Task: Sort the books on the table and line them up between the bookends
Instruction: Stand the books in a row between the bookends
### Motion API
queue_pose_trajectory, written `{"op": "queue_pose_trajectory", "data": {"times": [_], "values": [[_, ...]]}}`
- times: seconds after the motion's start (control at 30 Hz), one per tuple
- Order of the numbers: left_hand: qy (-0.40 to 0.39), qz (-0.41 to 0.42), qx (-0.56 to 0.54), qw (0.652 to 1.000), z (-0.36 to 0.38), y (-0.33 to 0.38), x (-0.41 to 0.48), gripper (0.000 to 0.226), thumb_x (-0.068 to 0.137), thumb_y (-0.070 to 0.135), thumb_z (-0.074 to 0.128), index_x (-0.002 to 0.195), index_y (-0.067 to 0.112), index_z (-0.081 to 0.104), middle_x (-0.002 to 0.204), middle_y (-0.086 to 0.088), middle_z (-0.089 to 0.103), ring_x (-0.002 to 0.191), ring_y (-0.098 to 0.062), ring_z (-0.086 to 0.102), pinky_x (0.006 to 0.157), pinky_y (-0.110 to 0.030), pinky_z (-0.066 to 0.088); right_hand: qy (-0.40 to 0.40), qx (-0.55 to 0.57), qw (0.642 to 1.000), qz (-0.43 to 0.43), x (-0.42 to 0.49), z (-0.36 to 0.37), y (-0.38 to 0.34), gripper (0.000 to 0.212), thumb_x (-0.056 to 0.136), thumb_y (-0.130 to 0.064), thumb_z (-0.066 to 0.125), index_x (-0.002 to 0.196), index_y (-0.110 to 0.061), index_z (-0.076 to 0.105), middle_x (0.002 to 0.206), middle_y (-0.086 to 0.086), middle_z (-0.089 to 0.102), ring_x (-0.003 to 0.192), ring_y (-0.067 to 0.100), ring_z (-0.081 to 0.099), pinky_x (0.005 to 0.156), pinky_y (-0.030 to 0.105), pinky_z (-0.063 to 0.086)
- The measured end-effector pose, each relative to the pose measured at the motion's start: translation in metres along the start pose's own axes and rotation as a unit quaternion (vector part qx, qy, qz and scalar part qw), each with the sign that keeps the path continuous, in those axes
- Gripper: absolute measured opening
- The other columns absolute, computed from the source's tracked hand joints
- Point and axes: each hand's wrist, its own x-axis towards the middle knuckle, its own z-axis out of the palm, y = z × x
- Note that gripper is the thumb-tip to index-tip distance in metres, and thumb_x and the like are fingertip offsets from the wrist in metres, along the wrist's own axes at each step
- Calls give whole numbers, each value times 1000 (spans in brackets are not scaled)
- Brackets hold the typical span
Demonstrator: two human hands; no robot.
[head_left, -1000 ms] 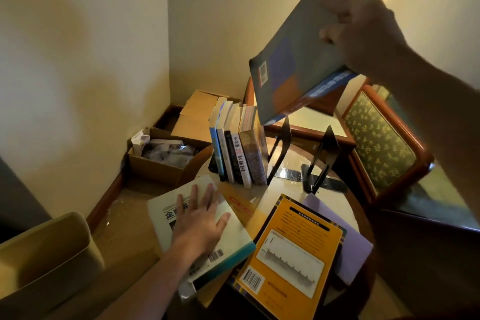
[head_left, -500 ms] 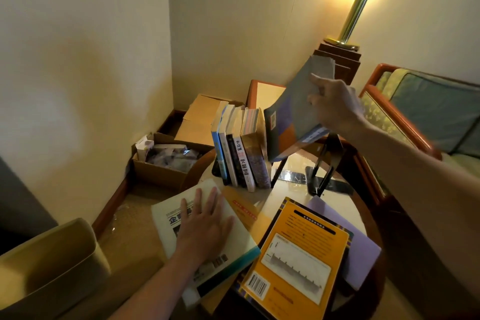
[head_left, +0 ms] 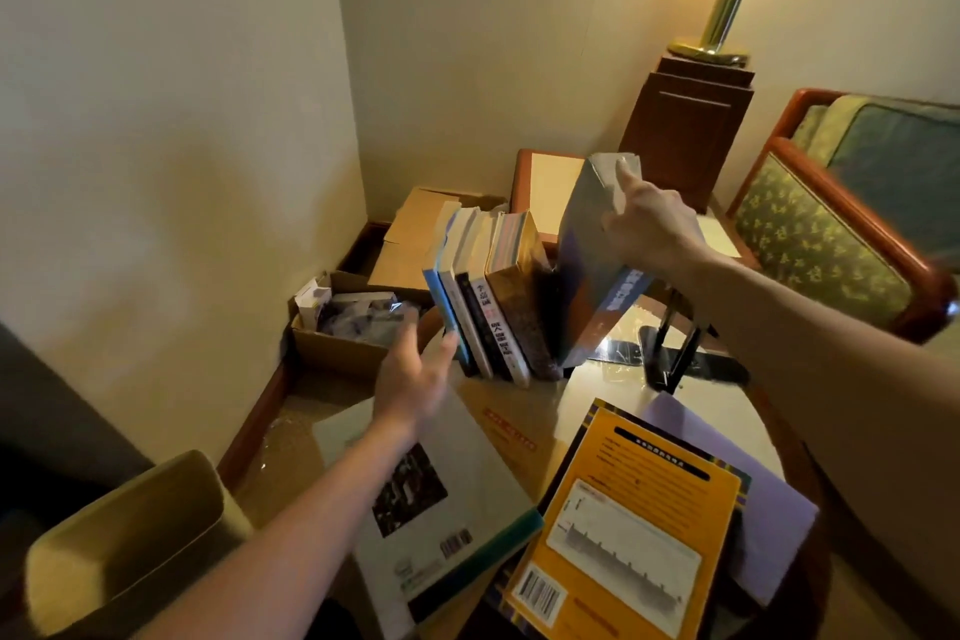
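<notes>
Right hand: grip clamped on the top of a tilted grey-blue book, whose lower end is beside the row of upright books.
Left hand: fingers apart, above the white book.
Surface: round, with an orange book and a black bookend.
Cardboard box: on the floor, holding plastic-wrapped packets.

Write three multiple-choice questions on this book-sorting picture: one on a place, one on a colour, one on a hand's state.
1. Where is the grey book that the right hand grips?
A. At the right end of the standing row
B. Flat on the table
C. In a cardboard box

2. What colour is the flat book lying on the purple cover?
A. Green
B. Orange
C. Red

3. How is the left hand?
A. Gripping a bookend
B. Pinching a pen
C. Open, holding nothing

Answers: 1 A, it leans at the row's right end; 2 B, its cover is orange with a barcode; 3 C, its fingers are spread and bare.
</notes>
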Motion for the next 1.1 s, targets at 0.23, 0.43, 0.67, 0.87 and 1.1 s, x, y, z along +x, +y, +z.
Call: {"op": "queue_pose_trajectory", "data": {"times": [0.23, 0.43, 0.67, 0.87, 1.1], "values": [[-6, 15, -49, 999, 8, 46, 84, 106, 65, 100, 29, 154, 41, 26, 146, -2, 52, 128, -26, 55, 106, -54, 46, 1, 63, 998, 2, 17, 8, 25, 27, 97, -17, 55, 124, -20, 55, 121, 11, 64, 95, 26, 63, 82, 43, 58], [1, 45, -4, 999, 21, 54, 85, 78, 86, 81, 25, 154, 44, 18, 154, -3, 41, 134, -26, 49, 105, -56, 47, -46, 147, 988, 22, 24, 12, 37, 51, 100, -17, 52, 149, -15, 38, 147, 15, 50, 120, 30, 55, 98, 39, 51], [25, 99, 182, 978, 35, 70, 82, 63, 106, 52, 22, 161, 28, 5, 169, -1, -6, 154, -26, -15, 123, -54, -9, -118, 177, 976, 38, 24, 17, 30, 61, 105, -23, 47, 158, -23, 15, 155, 17, 39, 122, 32, 51, 102, 41, 45], [-12, 161, 254, 953, 37, 75, 92, 56, 109, 45, 19, 161, 28, 10, 169, 6, 4, 154, -18, -14, 123, -50, -14, -100, 172, 977, 76, 30, 52, 17, 61, 94, -56, 35, 150, -37, 20, 149, 15, 43, 139, 47, 36, 111, 75, 18], [-23, 237, 287, 928, 44, 86, 77, 60, 106, 46, 34, 160, 22, 21, 167, -5, 16, 155, -19, 4, 125, -49, -7, -119, 120, 974, 150, 46, 61, 31, 70, 102, -35, 38, 160, -26, 0, 156, 18, 35, 144, 46, 26, 114, 74, 6]]}}
